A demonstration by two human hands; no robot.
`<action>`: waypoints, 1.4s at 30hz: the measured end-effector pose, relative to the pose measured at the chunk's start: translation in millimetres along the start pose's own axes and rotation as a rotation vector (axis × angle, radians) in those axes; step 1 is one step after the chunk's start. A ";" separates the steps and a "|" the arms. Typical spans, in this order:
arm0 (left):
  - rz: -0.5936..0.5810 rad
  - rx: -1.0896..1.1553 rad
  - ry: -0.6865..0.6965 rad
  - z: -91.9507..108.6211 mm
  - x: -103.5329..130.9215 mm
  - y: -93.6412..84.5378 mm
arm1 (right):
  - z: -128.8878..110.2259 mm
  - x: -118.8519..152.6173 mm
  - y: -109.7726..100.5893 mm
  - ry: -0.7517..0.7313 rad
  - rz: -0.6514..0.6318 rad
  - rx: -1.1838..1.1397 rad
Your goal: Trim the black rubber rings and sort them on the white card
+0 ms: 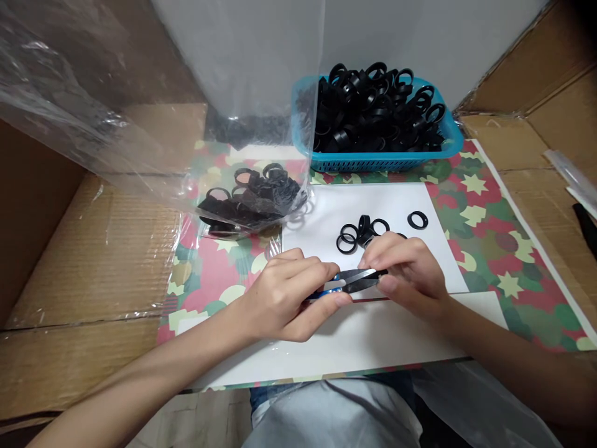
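Observation:
My left hand [298, 292] is closed around a pair of blue-handled thread snips [354, 281], its blades pointing right. At the blade tips, my right hand [405, 270] is closed in a pinch on a small black ring [381, 274], mostly hidden by the fingers. Just beyond the right hand, several loose black rings [347, 242] lie in a cluster on the white sheet [312, 211]. One more black ring [417, 219] lies apart to their right.
A blue basket [373, 163] heaped with black rings stands at the back. To the left, a clear plastic bag [261, 134] holds more black rings [261, 196]. Cardboard walls [504, 68] flank the patterned table covering [485, 230]. Nearer my body lies another white sheet [326, 342].

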State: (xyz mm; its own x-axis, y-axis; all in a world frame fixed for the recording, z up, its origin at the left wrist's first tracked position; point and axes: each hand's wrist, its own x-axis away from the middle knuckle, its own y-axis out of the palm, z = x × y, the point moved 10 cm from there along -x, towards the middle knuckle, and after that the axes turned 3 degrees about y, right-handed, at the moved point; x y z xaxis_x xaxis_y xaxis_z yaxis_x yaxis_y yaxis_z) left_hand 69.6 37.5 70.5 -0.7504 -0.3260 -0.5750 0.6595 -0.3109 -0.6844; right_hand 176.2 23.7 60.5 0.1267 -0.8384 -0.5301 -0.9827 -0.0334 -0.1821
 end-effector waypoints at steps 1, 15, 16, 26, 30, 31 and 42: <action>-0.005 -0.003 -0.004 -0.1 -0.1 0.2 | 0.1 0.3 0.6 -0.001 -0.006 0.000; -0.018 -0.003 0.029 3.3 1.1 0.0 | -3.0 2.7 2.6 -0.011 -0.027 0.018; -0.018 0.000 0.031 3.8 0.9 0.1 | -2.9 2.6 2.6 -0.006 -0.023 0.017; -0.006 0.029 0.046 6.2 2.2 0.2 | -8.8 5.4 2.2 -0.063 0.013 0.031; 0.004 0.014 0.053 8.1 2.2 -1.2 | -13.7 5.9 5.0 -0.111 -0.013 0.027; 0.010 0.011 0.056 8.6 2.2 -1.8 | -14.7 6.1 5.2 -0.123 -0.015 0.025; 0.002 0.012 0.057 9.8 0.8 -1.8 | -17.0 7.8 6.0 -0.154 -0.014 0.040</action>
State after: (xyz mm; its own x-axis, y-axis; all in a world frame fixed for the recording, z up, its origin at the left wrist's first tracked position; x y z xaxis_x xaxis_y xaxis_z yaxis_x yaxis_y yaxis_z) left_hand 68.2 29.1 75.7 -0.7501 -0.2755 -0.6012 0.6613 -0.3208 -0.6781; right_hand 169.0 7.8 69.3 0.1626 -0.7444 -0.6476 -0.9750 -0.0206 -0.2212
